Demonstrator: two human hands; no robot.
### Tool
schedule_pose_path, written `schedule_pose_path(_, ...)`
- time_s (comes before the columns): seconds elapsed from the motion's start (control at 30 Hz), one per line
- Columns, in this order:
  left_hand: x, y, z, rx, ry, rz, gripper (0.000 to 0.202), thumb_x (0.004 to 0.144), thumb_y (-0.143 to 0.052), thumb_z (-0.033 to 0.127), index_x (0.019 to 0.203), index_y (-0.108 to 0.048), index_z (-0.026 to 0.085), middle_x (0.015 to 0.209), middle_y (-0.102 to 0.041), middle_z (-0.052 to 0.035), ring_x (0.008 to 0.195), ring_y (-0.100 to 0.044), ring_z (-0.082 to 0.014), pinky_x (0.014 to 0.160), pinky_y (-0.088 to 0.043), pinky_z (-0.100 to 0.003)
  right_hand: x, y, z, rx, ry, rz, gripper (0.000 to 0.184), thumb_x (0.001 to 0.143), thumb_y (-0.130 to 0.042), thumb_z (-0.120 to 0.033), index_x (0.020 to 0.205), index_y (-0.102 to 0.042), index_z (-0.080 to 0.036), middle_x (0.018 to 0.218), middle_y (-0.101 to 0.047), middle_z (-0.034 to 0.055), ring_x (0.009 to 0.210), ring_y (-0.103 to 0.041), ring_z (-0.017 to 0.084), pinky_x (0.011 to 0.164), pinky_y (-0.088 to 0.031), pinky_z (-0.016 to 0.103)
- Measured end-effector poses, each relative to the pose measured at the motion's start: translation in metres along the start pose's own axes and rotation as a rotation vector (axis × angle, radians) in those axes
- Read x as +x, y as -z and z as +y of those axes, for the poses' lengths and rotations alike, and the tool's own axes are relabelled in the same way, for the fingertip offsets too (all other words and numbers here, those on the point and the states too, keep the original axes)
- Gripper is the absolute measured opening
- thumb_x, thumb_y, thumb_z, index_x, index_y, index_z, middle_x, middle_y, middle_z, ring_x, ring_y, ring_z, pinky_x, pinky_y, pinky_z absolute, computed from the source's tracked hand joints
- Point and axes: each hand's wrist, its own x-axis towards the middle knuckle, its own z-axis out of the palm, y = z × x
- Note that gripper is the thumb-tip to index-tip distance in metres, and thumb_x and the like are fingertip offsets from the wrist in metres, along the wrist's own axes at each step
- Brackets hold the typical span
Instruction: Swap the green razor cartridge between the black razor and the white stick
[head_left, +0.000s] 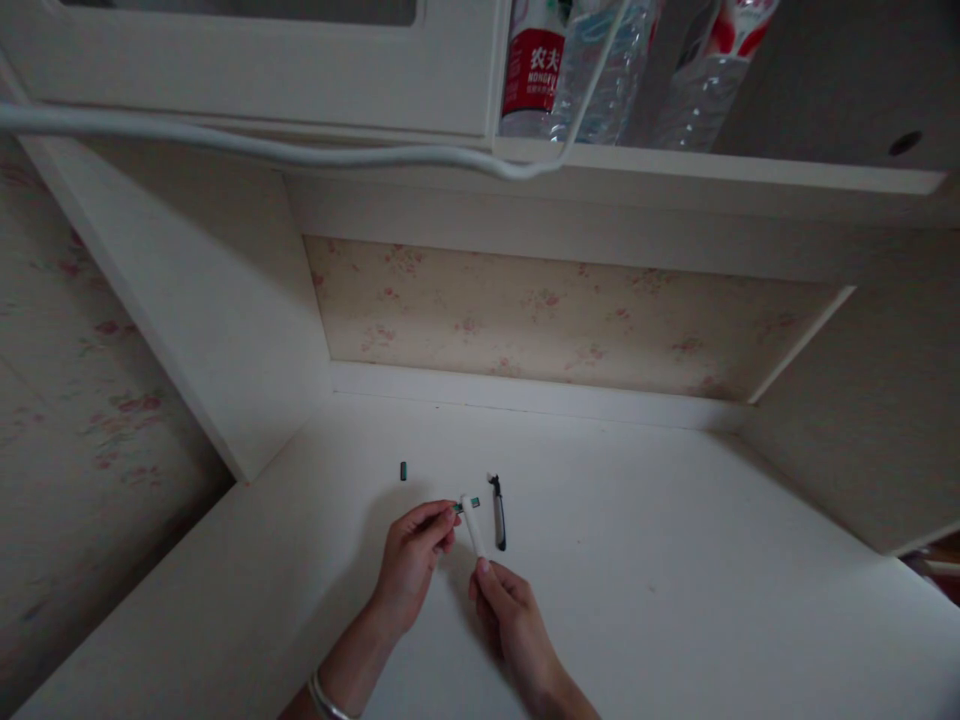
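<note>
Near the bottom middle of the frame, my left hand has thumb and fingertips closed in a pinch on a small green piece at the head of a white stick. My right hand is curled, thumb and fingers closed around the stick's lower end. The stick is just below the frame's centre, its head tipped slightly left. A black pen-like thing lies just right of it on the white table, and a small dark block lies to its upper left. A bracelet circles my left wrist. Bottles stand at the upper right.
</note>
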Motion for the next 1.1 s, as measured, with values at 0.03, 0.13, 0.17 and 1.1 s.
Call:
schedule_pose_path(0.03,-0.0003,0.0,0.0002,-0.005,-0.002,-0.006,0.03,0.06,-0.084,0.031,0.081,-0.073,0.012,0.07,-0.064,-0.005,0.061,-0.051,-0.0102,0.056,-0.041,-0.02,-0.0004,-0.0003,0.0001,-0.016,-0.009,-0.033,0.062,0.075,-0.057,-0.079,0.068,-0.05,-0.017,0.046,-0.028,-0.0084,0.039,-0.017,0.007,0.037,-0.007,0.022)
schedule_pose_path(0.13,-0.0014,0.0,0.0009,-0.016,0.0,-0.004,0.03,0.06,-0.084,0.031,0.081,-0.073,0.013,0.072,-0.065,-0.0054,0.062,-0.052,-0.0105,0.057,-0.042,-0.02,0.0003,0.0003,0.0007,-0.016,0.006,-0.013,0.062,0.075,-0.057,-0.078,0.068,-0.05,-0.017,0.047,-0.028,-0.0085,0.039,-0.018,0.006,0.037,-0.008,0.021)
schedule_pose_path(0.17,-0.0016,-0.0001,0.0012,-0.015,0.005,0.002,0.03,0.06,-0.085,0.031,0.082,-0.073,0.013,0.073,-0.066,-0.006,0.063,-0.053,-0.0109,0.057,-0.042,-0.02,0.0011,0.0011,0.0009,-0.002,0.021,0.021,0.062,0.074,-0.058,-0.078,0.068,-0.049,-0.017,0.047,-0.028,-0.0087,0.04,-0.018,0.006,0.037,-0.008,0.021)
schedule_pose_path(1.1,0.0016,0.0021,-0.0021,-0.003,-0.005,0.007,0.033,0.059,-0.085,0.032,0.082,-0.072,0.012,0.071,-0.065,-0.0055,0.063,-0.053,-0.0114,0.056,-0.04,-0.02,0.0058,0.0028,0.0086,0.028,0.068,0.033,0.061,0.075,-0.059,-0.076,0.066,-0.048,-0.017,0.048,-0.026,-0.0085,0.043,-0.018,0.007,0.04,-0.008,0.023)
